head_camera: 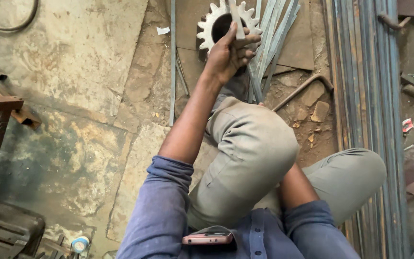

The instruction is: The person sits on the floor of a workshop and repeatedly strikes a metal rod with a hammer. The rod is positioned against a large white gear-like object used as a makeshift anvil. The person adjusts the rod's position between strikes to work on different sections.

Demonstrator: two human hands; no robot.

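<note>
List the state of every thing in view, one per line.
Left hand: closed around a flat metal strip, holding it above the floor.
Right hand: hidden behind the knee.
Gear: lying flat on the floor, under the strip.
Loose strips: fanned on the ground.
Long bars: stacked side by side.
Phone: in the shirt pocket.

Soft even daylight, sharp focus, faint shadows.
</note>
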